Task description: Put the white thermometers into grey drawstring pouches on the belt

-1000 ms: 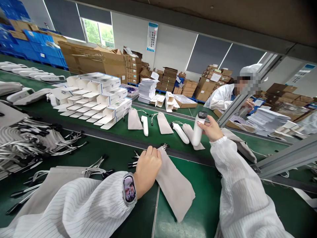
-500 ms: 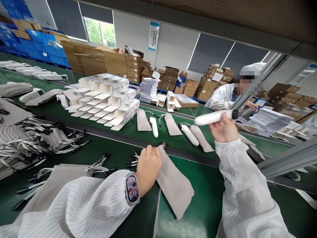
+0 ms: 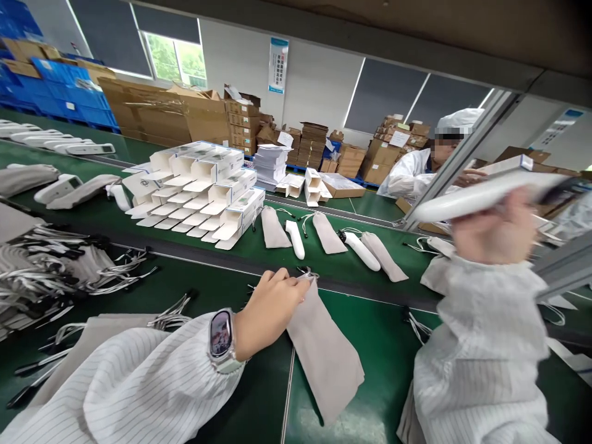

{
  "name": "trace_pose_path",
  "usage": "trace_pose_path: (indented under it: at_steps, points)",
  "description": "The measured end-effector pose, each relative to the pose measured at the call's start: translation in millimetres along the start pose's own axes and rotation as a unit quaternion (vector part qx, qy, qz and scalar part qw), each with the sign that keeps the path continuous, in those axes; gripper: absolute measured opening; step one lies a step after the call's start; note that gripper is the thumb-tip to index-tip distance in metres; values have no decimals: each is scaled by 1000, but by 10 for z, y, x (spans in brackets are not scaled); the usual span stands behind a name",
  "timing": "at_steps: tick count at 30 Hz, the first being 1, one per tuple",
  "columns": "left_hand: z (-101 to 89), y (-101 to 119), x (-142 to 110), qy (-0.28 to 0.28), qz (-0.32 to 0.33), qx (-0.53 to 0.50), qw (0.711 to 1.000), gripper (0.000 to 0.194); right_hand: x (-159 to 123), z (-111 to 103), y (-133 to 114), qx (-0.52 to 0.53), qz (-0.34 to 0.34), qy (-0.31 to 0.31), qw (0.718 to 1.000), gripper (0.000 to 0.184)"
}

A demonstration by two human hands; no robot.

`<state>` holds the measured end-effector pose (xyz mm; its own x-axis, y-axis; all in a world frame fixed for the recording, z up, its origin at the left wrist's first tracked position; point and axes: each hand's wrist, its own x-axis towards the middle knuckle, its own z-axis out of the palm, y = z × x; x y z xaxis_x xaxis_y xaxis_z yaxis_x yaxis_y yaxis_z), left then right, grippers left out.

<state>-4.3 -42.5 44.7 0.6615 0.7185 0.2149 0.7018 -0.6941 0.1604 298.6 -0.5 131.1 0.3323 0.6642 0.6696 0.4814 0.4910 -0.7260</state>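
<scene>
My left hand, with a watch on its wrist, grips the corded top of a grey drawstring pouch that lies slanted on the green surface. My right hand is raised at the right, closed around a white handheld device with a dark end; motion blurs both. Beyond my hands, on the green belt, lie a white device and another white device, among grey pouches. At the lower left rests a flat stack of grey pouches with dark-tipped cords.
Open white boxes are stacked on the belt, with folded paper behind. A pile of corded pouches lies left. A metal post stands at the right; past it a co-worker in white holds a box.
My right hand has carried the white device to the right and closer to me. My left hand keeps hold of the pouch, its fingers shifted slightly. The co-worker's hands now show a white box.
</scene>
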Motion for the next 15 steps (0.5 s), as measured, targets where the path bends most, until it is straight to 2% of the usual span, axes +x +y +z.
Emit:
trace_pose_path:
  at_steps: [2,4,6,9,11,13,15]
  points:
    - [-56,25,34,7,39,-42,998,16,-170,361,-94,169,49,9,984,41]
    - [-121,53,71,11,60,-73,995,19,-348,686,-152,254,99,-56,960,48]
    - [-181,72,94,10,60,-115,992,22,-503,894,-183,293,148,-129,936,46]
    - [-239,81,99,34,31,-196,980,23,-660,984,-197,333,214,-244,885,42]
    - [-250,79,93,90,5,-226,970,22,-723,980,-197,333,266,-365,828,36]
    - [-245,68,91,145,-11,-227,963,19,-781,984,-201,300,305,-478,767,40]
    - [-235,41,99,168,-25,-212,962,18,-852,1009,-221,253,315,-539,739,46]
